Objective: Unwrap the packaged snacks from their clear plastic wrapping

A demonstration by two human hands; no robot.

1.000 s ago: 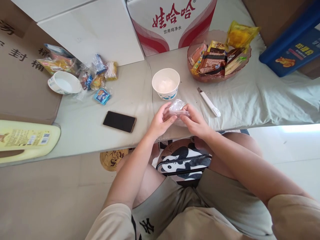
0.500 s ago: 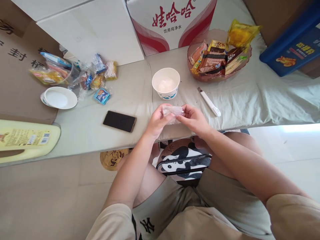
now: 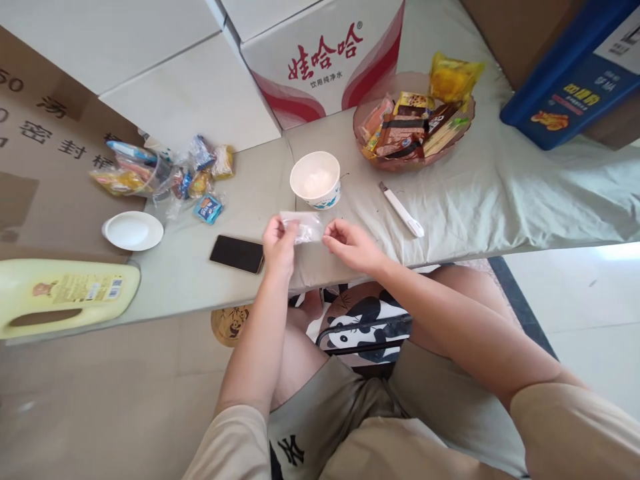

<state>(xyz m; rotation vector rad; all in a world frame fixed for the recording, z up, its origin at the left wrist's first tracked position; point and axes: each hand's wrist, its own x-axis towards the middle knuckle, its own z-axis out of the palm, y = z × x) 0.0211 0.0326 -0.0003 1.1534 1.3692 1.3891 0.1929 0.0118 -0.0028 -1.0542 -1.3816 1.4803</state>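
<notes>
A small clear plastic bag [image 3: 309, 228] with something whitish inside is pinched in my left hand [image 3: 281, 241], thumb over its near face. At the bag's right edge is my right hand [image 3: 353, 244], its fingers curled and thumb against fingertips; it seems to pinch the edge of the film. Just beyond the bag stands a white paper bowl [image 3: 316, 179] with a blue pattern and pale contents that I cannot make out. A white utility knife [image 3: 403, 211] lies to the right of the bowl, and a dark phone [image 3: 237, 254] rests left of my left hand.
A pink glass bowl [image 3: 415, 163] of packaged snacks stands at the back right, beside a blue jug [image 3: 555, 100]. Snack packets [image 3: 207, 208], a white bowl [image 3: 135, 231] and a yellow jug [image 3: 107, 287] occupy the left. A white carton [image 3: 325, 73] forms the back edge.
My hands have moved apart, and the plastic bag now stretches flatter between them, held mostly by the left hand. The whole view has shifted slightly.
</notes>
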